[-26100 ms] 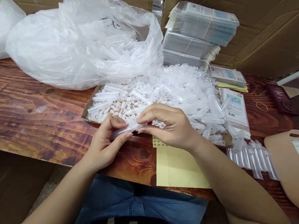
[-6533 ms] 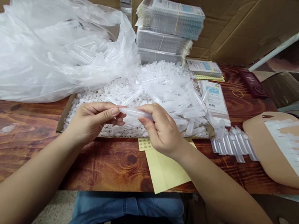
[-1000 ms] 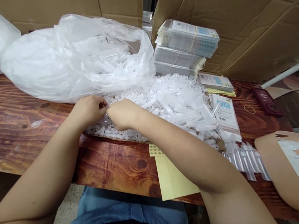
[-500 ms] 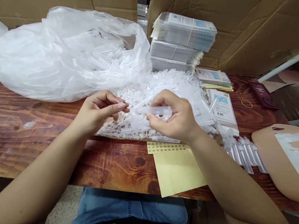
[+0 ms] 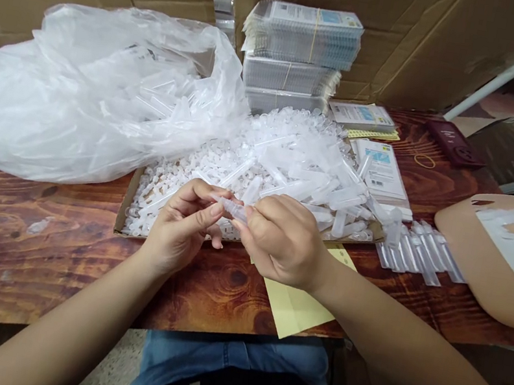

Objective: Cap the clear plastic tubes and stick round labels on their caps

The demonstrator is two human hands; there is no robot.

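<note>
The left hand [image 5: 176, 231] is pinching one end of a translucent plastic tube [image 5: 233, 209] between thumb and forefinger, its other fingers loosely curling. The right hand [image 5: 286, 240] is closing on the opposite end, its fingers folding in more fully. The tube is lying between the two hands, above the near edge of the cardboard tray [image 5: 122, 209], tilting slightly down toward the right hand. Whether a small part is sitting at either tip is too fine to tell.

Judgement on handling: both grips are bearing near the ends, so opposing forces should be running along the tube's axis. Light, even pressure should be serving best; hard squeezing could be flexing the thin-looking wall or making the smooth surface slip. A slanting push could be skewing the ends.

Loose pieces are filling the tray, a yellow sheet [image 5: 291, 310] is lying beneath the right forearm, and a row of tubes [image 5: 417, 251] is resting on the tabletop [image 5: 54, 251].
</note>
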